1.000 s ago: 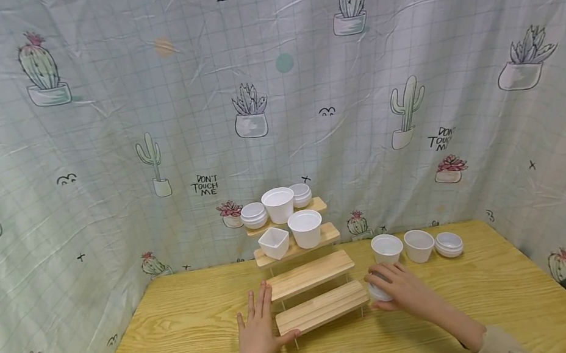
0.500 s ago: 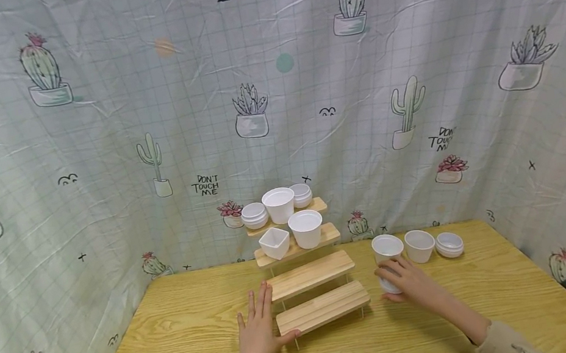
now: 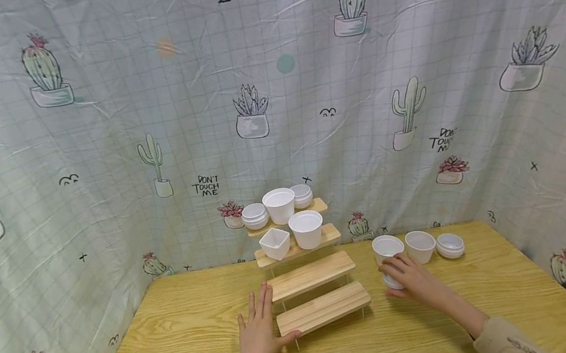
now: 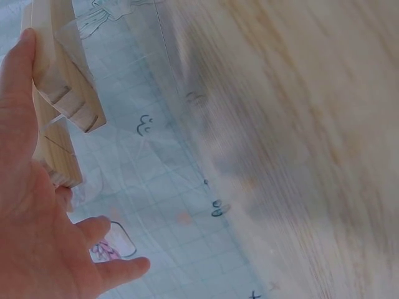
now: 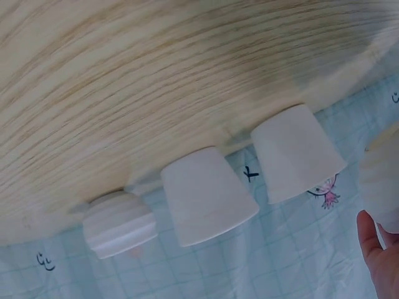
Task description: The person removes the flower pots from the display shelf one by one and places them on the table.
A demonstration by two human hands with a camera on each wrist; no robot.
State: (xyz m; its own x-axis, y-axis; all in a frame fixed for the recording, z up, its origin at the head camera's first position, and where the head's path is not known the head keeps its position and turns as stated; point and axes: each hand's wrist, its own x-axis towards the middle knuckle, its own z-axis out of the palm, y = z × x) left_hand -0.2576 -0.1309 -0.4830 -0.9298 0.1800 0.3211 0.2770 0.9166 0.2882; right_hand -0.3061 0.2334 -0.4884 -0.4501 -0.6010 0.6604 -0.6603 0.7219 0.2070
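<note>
At the wooden tiered stand (image 3: 322, 309), my left hand (image 3: 257, 335) rests against the left ends of the two lower steps, its fingers spread and fairly straight. In the left wrist view the left hand (image 4: 37, 230) touches the wooden steps (image 4: 65, 68). My right hand (image 3: 417, 280) grips a small white pot (image 3: 393, 281) to the right of the stand, in front of a taller white pot (image 3: 387, 246). The fingers partly cover the held pot; the right wrist view shows its side (image 5: 381, 187) at the right edge, beside the fingers.
Several white pots occupy the two upper steps, including a square pot (image 3: 275, 244) and a round pot (image 3: 306, 229). Farther right on the yellow wood-grain table (image 3: 176, 341) stand a white pot (image 3: 420, 247) and a low ribbed pot (image 3: 450, 245). A cactus-print curtain (image 3: 181, 94) hangs behind.
My right hand has moved rightward and slightly back, away from the stand, with the small white pot in its grip. The left hand stays in place.
</note>
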